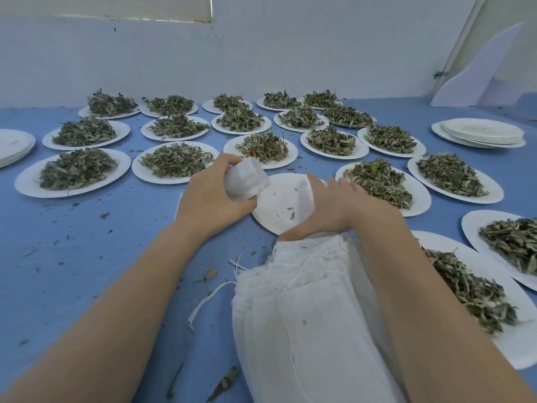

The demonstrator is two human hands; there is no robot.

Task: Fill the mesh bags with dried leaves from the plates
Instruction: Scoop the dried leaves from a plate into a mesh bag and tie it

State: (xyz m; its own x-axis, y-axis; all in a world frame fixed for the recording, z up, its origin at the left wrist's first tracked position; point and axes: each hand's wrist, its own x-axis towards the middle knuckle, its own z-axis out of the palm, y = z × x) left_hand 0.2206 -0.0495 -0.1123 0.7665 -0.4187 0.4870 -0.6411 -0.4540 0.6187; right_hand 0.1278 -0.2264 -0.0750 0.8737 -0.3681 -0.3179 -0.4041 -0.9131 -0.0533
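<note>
My left hand [209,196] grips a small mesh bag [246,178], fingers curled round it, just above the nearly bare plate [279,210]. My right hand [334,210] holds that plate's right rim, thumb resting on the pile of empty bags [305,301]. Leaf-heaped plates [174,161] lie beyond.

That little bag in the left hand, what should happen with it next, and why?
Probably set the bag aside and lift a fresh one off the pile. The left hand grips the bag, which looks stuffed, and the plate beneath holds only crumbs. The right hand rests at the pile's top, so it is well placed to pull one free.
</note>
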